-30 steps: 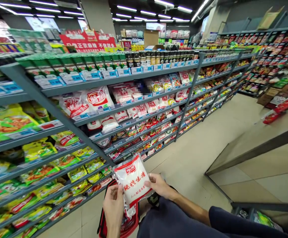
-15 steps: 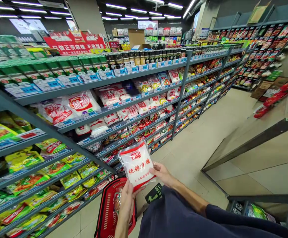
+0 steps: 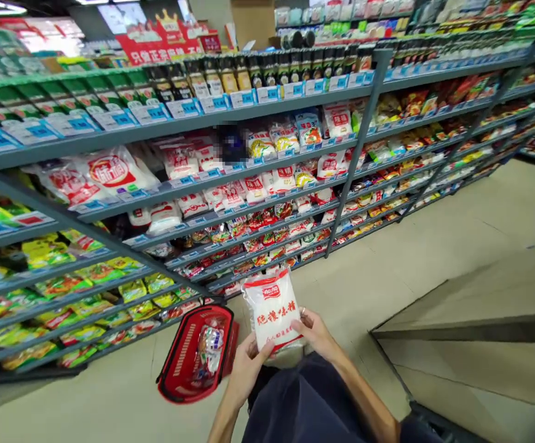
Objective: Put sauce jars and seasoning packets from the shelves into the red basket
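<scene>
A clear and white bag of MSG (image 3: 274, 307) with red lettering is held upright in front of me, its printed side facing me. My left hand (image 3: 248, 363) grips its lower left corner, thumb on the front. On the right edge my right hand (image 3: 316, 332) is closed, with a ring on one finger. Below and to the left, a red shopping basket (image 3: 182, 351) with a black rim stands on the floor, apart from both hands. Inside it lie several shiny packets (image 3: 211, 347).
A long grey shelf rack (image 3: 230, 114) runs across the aisle, with jars (image 3: 267, 71) on top and bagged seasonings (image 3: 115, 175) below. A beige panelled structure (image 3: 475, 363) borders the right side. Pale floor tiles (image 3: 355, 271) lie between them.
My view has turned toward the shelf and down, so more of the basket shows. The bag has stayed in both hands; my left hand now sits clear of the basket in view.
</scene>
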Tool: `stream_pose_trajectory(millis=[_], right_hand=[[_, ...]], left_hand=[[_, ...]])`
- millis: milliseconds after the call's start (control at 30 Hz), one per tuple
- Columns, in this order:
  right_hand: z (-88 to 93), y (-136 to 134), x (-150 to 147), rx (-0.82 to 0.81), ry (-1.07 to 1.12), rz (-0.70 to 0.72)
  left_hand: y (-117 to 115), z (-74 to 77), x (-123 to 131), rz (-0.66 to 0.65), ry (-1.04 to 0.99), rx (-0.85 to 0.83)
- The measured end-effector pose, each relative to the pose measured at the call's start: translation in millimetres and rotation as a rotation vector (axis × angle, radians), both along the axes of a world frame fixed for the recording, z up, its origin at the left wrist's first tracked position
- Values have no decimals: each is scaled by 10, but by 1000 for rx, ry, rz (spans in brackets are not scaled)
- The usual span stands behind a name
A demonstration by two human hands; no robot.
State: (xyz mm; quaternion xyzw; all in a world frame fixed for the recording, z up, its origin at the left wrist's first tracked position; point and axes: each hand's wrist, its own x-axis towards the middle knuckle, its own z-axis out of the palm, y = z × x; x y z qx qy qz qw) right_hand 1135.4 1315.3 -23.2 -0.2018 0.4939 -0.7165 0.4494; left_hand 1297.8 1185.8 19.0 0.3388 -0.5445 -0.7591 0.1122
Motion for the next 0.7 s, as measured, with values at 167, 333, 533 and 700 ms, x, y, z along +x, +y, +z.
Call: stream_pose_trajectory(millis=[167,333,533,700], right_hand=[[143,267,-359,16,19,117],[245,325,-465,14,73,233],[245,391,-429,-9,183,274],[99,527,-388,16,121,257]], left_hand=[[469,62,-226,141,-4,-10],[578,-20,-158,245,-7,-7],[598,-51,-105,178,-106,-126],[757,-59,-239,182,-125,-186]])
